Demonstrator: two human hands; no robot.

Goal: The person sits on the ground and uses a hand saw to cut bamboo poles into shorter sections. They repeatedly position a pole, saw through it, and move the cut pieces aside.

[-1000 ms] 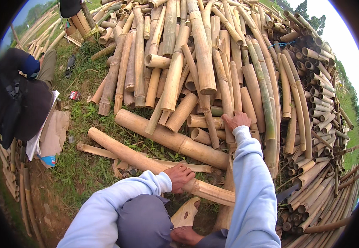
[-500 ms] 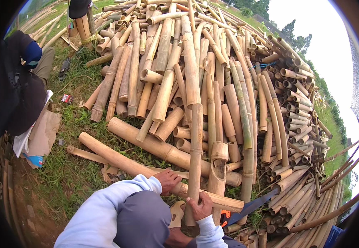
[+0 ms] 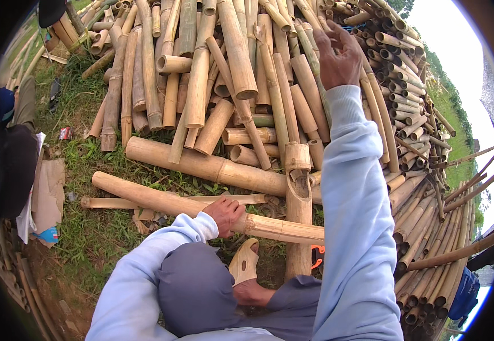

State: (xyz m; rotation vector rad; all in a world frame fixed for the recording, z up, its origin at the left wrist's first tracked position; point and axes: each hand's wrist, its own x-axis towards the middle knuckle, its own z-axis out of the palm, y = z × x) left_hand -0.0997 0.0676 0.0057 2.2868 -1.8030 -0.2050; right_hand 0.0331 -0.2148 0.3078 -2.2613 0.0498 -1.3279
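Note:
A thick tan bamboo pole [image 3: 150, 194] lies slantwise in front of my knees. My left hand [image 3: 224, 217] is closed over it near its middle. Its right end rests across an upright bamboo piece [image 3: 298, 227] with a scooped-out notch near the top. Far forward, my right hand [image 3: 340, 57] is raised over the bamboo pile [image 3: 258, 68], fingers apart, with nothing seen in it. Beside the upright piece shows an orange handle [image 3: 317, 257]; my right sleeve hides the rest.
Behind the pole lie a thin bamboo strip [image 3: 116, 203] and a thick bamboo log [image 3: 196, 163]. Stacked bamboo [image 3: 409, 102] stands at the right. Another person [image 3: 8, 170] sits at the left by brown cardboard [image 3: 49, 187]. My sandalled foot [image 3: 244, 264] is below the pole.
My right hand has let go of the bamboo length it held across the pole and swung forward and up over the pile. My left hand stays on the pole. The view has shifted slightly.

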